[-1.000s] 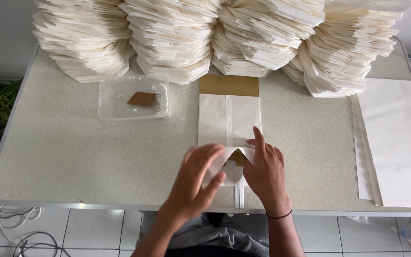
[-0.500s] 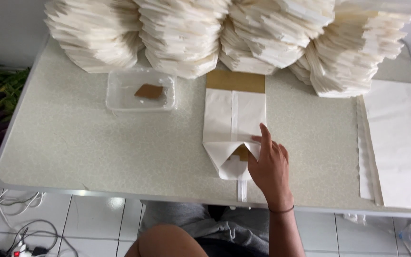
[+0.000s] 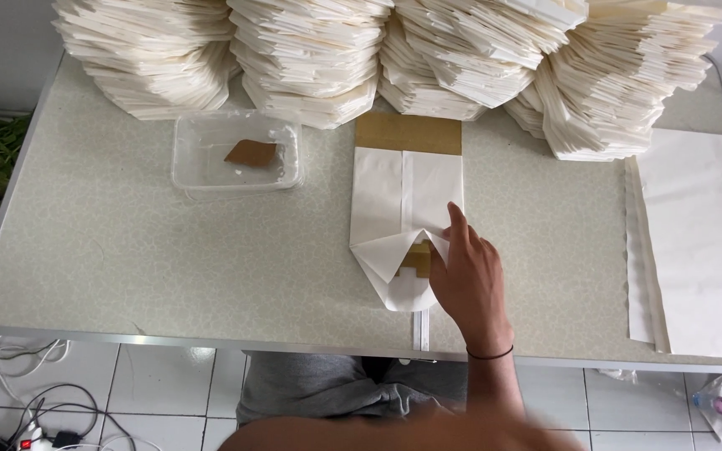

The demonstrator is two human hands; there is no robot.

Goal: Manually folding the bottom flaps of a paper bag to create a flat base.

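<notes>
Under my right hand [image 3: 468, 280] lies a white paper bag [image 3: 403, 205], flat on the table [image 3: 127, 267]. My fingers are spread flat and pressing, index finger stretched forward along the right edge of the folded bottom; I grasp nothing, only hold the paper down. My left hand is not to be seen at the bag; only a blurred stretch of arm shows at the lower edge of the view.

Just left of my fingertips the bag's bottom is opened into a diamond, its flaps [image 3: 386, 255] creased inward, with a brown patch [image 3: 415, 259] showing in the middle. Beyond my fingers the bag runs away from me to a brown cardboard strip [image 3: 409, 134] at its far end.

Judging by this, the bottom is shaped but not yet closed: the flaps look unsealed.

Further left stands a clear plastic tray [image 3: 194, 167] with a brown scrap in it. Beyond the bag, tall stacks of folded bags [image 3: 311, 58] crowd the far edge. To my right lies a pile of flat white sheets [image 3: 704, 242].
</notes>
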